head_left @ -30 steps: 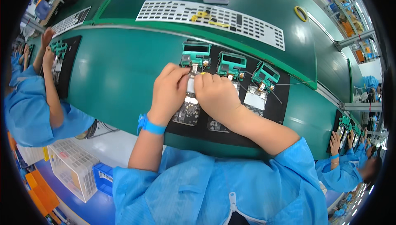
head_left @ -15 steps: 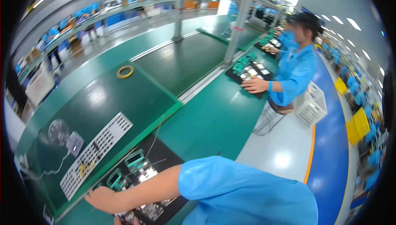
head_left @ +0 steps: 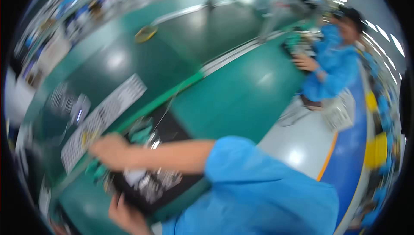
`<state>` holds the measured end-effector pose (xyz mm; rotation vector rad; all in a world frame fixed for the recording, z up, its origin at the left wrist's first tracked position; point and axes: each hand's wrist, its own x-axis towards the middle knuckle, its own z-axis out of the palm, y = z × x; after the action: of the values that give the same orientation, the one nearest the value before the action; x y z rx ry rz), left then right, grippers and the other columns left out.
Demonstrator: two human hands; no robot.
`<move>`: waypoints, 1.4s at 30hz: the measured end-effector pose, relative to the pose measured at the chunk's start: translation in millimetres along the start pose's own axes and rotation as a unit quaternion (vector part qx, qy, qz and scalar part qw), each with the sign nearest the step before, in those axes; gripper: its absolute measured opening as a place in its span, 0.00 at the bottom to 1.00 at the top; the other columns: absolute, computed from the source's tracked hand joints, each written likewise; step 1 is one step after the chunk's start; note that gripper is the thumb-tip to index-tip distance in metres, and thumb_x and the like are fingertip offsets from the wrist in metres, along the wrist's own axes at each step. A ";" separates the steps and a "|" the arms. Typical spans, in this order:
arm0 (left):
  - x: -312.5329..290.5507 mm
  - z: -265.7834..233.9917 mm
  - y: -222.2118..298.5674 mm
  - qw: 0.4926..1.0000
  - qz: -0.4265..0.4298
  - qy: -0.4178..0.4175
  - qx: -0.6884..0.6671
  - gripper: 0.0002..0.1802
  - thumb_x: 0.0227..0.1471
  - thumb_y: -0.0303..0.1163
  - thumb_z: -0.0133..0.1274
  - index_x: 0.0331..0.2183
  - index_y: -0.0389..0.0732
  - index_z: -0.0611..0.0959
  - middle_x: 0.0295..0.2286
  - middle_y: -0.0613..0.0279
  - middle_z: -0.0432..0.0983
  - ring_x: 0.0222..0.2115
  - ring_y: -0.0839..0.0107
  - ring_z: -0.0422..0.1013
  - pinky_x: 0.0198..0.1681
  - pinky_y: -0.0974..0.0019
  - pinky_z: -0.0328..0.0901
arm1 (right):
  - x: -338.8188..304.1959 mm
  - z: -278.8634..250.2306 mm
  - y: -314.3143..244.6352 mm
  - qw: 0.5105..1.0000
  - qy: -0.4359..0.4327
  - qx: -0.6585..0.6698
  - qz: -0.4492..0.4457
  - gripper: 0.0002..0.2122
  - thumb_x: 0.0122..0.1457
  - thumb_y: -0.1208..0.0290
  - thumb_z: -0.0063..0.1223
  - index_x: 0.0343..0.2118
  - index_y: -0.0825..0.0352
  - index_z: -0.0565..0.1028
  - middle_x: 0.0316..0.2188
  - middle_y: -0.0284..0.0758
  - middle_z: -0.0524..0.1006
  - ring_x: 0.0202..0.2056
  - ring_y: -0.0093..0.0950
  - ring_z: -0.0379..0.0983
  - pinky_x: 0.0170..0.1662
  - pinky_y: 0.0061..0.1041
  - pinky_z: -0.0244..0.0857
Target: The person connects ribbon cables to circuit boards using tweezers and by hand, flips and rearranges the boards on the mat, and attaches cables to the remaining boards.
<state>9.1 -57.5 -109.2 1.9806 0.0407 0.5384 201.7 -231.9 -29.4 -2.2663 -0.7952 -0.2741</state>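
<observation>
My right arm, in a blue short sleeve, reaches left across a black mat [head_left: 177, 127]. My right hand [head_left: 111, 151] is over the mat's left side, its fingers turned down and smeared by motion. Just below it is a blurred green part [head_left: 95, 169]; whether the hand holds it, I cannot tell. Another green part [head_left: 141, 132] lies beyond my wrist. Small metallic parts [head_left: 151, 187] rest on the mat nearer to me. Beside the mat's near left corner, my left hand [head_left: 128, 217] shows raised, slightly parted fingers, with nothing visible between them.
Beyond the mat lies a white slotted panel [head_left: 125, 95] with yellow pieces on it. A clear small fan [head_left: 62, 97] stands left of it. A yellow tape ring [head_left: 145, 34] sits farther back. At right, a co-worker [head_left: 336, 62] in blue handles similar parts; a white crate [head_left: 338, 112] stands nearby.
The whole view has shifted and blurred. My right hand has lifted from the parts toward the white panel's edge. More of my left hand now shows at the mat's near side.
</observation>
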 end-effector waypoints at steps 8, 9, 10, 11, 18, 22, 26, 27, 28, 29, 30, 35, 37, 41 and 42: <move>-18.0 133.0 157.5 0.906 0.096 -0.130 0.392 0.36 0.46 0.38 0.62 0.55 0.34 0.69 0.51 0.42 0.66 0.50 0.47 0.63 0.51 0.48 0.57 | -84.7 -58.7 39.1 0.997 -0.041 -0.069 -0.024 0.20 0.48 0.71 0.60 0.44 0.65 0.68 0.29 0.37 0.74 0.23 0.35 0.77 0.23 0.33 0.70; -24.1 145.1 165.4 0.899 0.078 -0.134 0.409 0.37 0.46 0.38 0.62 0.55 0.34 0.68 0.52 0.39 0.65 0.51 0.46 0.62 0.51 0.48 0.55 | -88.6 -69.2 43.5 0.999 -0.036 -0.023 -0.015 0.20 0.48 0.72 0.60 0.45 0.65 0.68 0.29 0.37 0.75 0.25 0.38 0.77 0.25 0.35 0.70; -28.2 155.3 171.4 0.894 0.060 -0.139 0.422 0.38 0.47 0.38 0.62 0.56 0.33 0.68 0.53 0.37 0.63 0.51 0.45 0.61 0.51 0.49 0.54 | -90.8 -83.3 46.1 0.999 -0.033 0.025 0.003 0.21 0.49 0.72 0.59 0.47 0.64 0.68 0.30 0.38 0.76 0.27 0.40 0.77 0.27 0.36 0.70; -32.6 156.6 173.3 0.894 0.059 -0.135 0.423 0.37 0.48 0.37 0.62 0.56 0.34 0.67 0.53 0.38 0.62 0.52 0.46 0.61 0.51 0.50 0.53 | -91.1 -94.1 44.2 0.997 -0.025 0.071 0.027 0.21 0.49 0.73 0.58 0.48 0.63 0.68 0.31 0.39 0.77 0.29 0.43 0.77 0.30 0.38 0.70; -26.7 155.7 178.8 0.954 0.157 -0.038 0.254 0.24 0.40 0.11 0.53 0.43 0.37 0.81 0.48 0.45 0.69 0.44 0.50 0.67 0.46 0.55 0.64 | -82.2 -115.1 88.9 0.852 -0.008 0.515 0.091 0.23 0.52 0.82 0.51 0.53 0.66 0.66 0.41 0.42 0.78 0.35 0.33 0.78 0.37 0.27 0.69; -17.4 163.4 192.1 0.916 0.184 -0.188 0.303 0.17 0.43 0.23 0.60 0.40 0.38 0.81 0.46 0.50 0.71 0.44 0.50 0.66 0.47 0.53 0.61 | -101.3 -145.1 90.1 0.996 0.053 0.006 0.065 0.21 0.52 0.74 0.56 0.50 0.63 0.68 0.38 0.40 0.77 0.33 0.40 0.78 0.33 0.36 0.71; -17.8 187.7 192.1 0.920 0.186 -0.233 0.255 0.26 0.43 0.35 0.64 0.46 0.36 0.78 0.45 0.51 0.70 0.44 0.52 0.66 0.47 0.53 0.60 | -119.5 -150.0 77.8 0.994 0.012 -0.050 0.092 0.21 0.51 0.69 0.58 0.48 0.65 0.68 0.31 0.39 0.75 0.27 0.41 0.76 0.29 0.39 0.71; -18.8 194.2 193.1 0.913 0.165 -0.238 0.287 0.32 0.45 0.39 0.63 0.51 0.36 0.75 0.47 0.46 0.68 0.45 0.50 0.65 0.47 0.53 0.59 | -121.5 -150.5 78.0 0.991 -0.021 -0.065 0.112 0.22 0.52 0.68 0.58 0.49 0.66 0.67 0.31 0.40 0.75 0.26 0.41 0.76 0.29 0.39 0.71; -20.0 200.5 194.2 0.913 0.165 -0.239 0.286 0.32 0.45 0.39 0.63 0.51 0.36 0.75 0.47 0.46 0.68 0.45 0.50 0.65 0.47 0.53 0.59 | -122.8 -146.6 84.7 0.992 -0.021 -0.059 0.108 0.23 0.52 0.67 0.59 0.49 0.67 0.66 0.30 0.43 0.76 0.28 0.42 0.77 0.29 0.39 0.71; -20.4 205.9 195.1 0.905 0.166 -0.210 0.331 0.33 0.46 0.40 0.62 0.52 0.35 0.73 0.49 0.43 0.66 0.46 0.48 0.64 0.47 0.52 0.59 | -123.3 -146.4 87.4 0.992 -0.019 -0.060 0.110 0.23 0.52 0.67 0.59 0.49 0.67 0.66 0.30 0.43 0.76 0.28 0.42 0.77 0.29 0.39 0.71; -20.8 209.8 194.9 0.894 0.166 -0.179 0.376 0.35 0.47 0.42 0.61 0.53 0.35 0.72 0.50 0.40 0.64 0.46 0.47 0.63 0.47 0.52 0.59 | -123.8 -146.8 89.5 0.995 0.000 -0.032 0.098 0.23 0.52 0.66 0.59 0.49 0.68 0.66 0.30 0.44 0.77 0.28 0.43 0.77 0.30 0.40 0.71; -19.1 215.9 194.7 0.891 0.157 -0.193 0.380 0.37 0.49 0.44 0.60 0.56 0.36 0.69 0.52 0.38 0.62 0.50 0.44 0.61 0.49 0.48 0.57 | -127.2 -175.3 97.6 0.988 0.037 0.045 0.146 0.26 0.51 0.66 0.63 0.53 0.65 0.66 0.28 0.43 0.77 0.30 0.43 0.77 0.34 0.38 0.70; -16.8 216.9 191.8 0.900 0.163 -0.182 0.361 0.38 0.49 0.45 0.60 0.57 0.36 0.68 0.52 0.39 0.62 0.51 0.44 0.60 0.51 0.46 0.56 | -139.5 -188.9 109.1 0.980 0.077 0.112 0.143 0.28 0.49 0.70 0.65 0.54 0.64 0.66 0.25 0.40 0.75 0.27 0.34 0.76 0.31 0.30 0.68; -14.0 220.8 181.4 0.941 0.166 -0.204 0.213 0.37 0.46 0.33 0.63 0.56 0.37 0.68 0.50 0.41 0.64 0.49 0.45 0.62 0.51 0.48 0.58 | -157.6 -202.4 119.9 0.893 0.094 0.362 0.249 0.24 0.55 0.82 0.60 0.54 0.68 0.66 0.32 0.26 0.72 0.24 0.08 0.61 0.26 0.10 0.57; -11.4 223.3 185.2 0.949 0.165 -0.197 0.182 0.37 0.43 0.26 0.64 0.56 0.37 0.69 0.49 0.44 0.65 0.48 0.46 0.63 0.51 0.50 0.59 | -161.1 -201.7 122.6 0.894 0.096 0.360 0.251 0.24 0.55 0.82 0.60 0.54 0.68 0.66 0.32 0.26 0.72 0.24 0.08 0.61 0.26 0.10 0.57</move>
<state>47.6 -335.4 -34.6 2.4458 -0.4791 0.3501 156.6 -513.8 -16.1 -1.6179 -0.1321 0.0462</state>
